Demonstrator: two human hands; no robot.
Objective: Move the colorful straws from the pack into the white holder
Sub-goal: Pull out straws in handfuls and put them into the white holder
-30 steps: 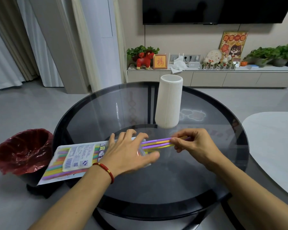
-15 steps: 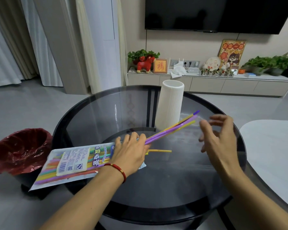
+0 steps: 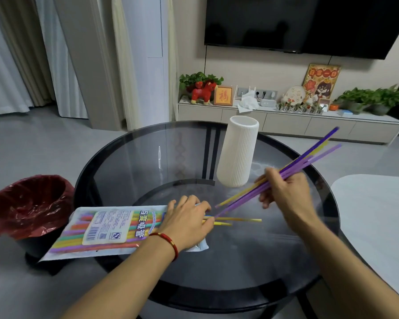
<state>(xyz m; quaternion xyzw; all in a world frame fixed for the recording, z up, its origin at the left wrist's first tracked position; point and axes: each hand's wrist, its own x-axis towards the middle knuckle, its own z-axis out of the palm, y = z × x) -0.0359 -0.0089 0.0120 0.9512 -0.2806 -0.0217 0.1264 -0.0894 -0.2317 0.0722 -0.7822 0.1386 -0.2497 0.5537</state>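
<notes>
The straw pack [image 3: 106, 229] lies flat at the left edge of the round glass table [image 3: 148, 157], partly overhanging it. My left hand [image 3: 187, 223] presses down on the pack's open right end. Two yellow straws [image 3: 240, 220] poke out from under its fingers onto the glass. My right hand [image 3: 286, 194] grips a bunch of purple and yellow straws [image 3: 309, 155], tilted up to the right, fully clear of the pack. The ribbed white holder [image 3: 237, 153] stands upright just left of the bunch, its mouth open and nothing showing above the rim.
A bin with a red liner [image 3: 25, 206] stands on the floor left of the table. A pale tabletop [image 3: 378, 217] sits close on the right. A TV cabinet with plants and ornaments [image 3: 286, 120] runs along the far wall.
My right hand has closed on the bunch of straws and pulled it right and up, out of the pack. My left hand has stayed on the pack's opening.
</notes>
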